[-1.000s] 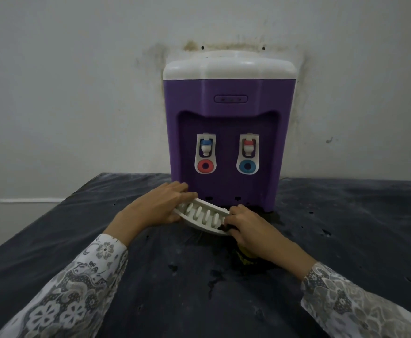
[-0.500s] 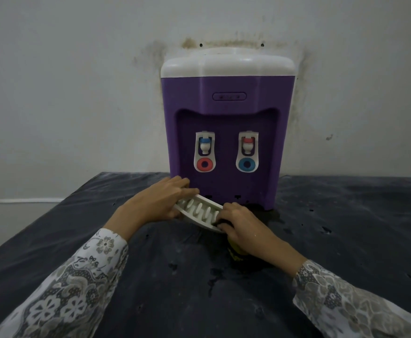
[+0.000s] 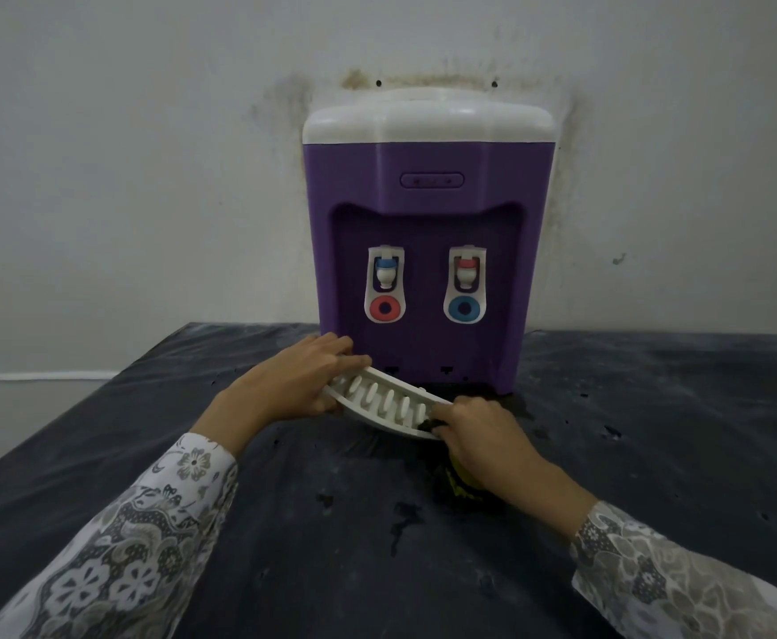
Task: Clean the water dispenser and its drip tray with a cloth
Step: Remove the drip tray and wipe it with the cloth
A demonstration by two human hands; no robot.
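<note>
A purple water dispenser [image 3: 428, 232] with a white top and two taps stands against the wall on a dark table. Just in front of its base is the white slotted drip tray [image 3: 384, 401], tilted and off the dispenser. My left hand [image 3: 299, 385] grips the tray's left end. My right hand [image 3: 479, 442] is closed on a dark and yellow cloth [image 3: 458, 486], pressing it against the tray's right end. Most of the cloth is hidden under that hand.
The dark table top [image 3: 654, 431] is dusty and stained, with wet dark patches [image 3: 400, 518] in front of the tray. A stained white wall [image 3: 147, 177] rises behind the dispenser. The table's left edge [image 3: 55, 422] drops off near my left sleeve.
The tray stays tilted in my left hand. My right hand with the cloth slid left along the tray, then back to its right end.
</note>
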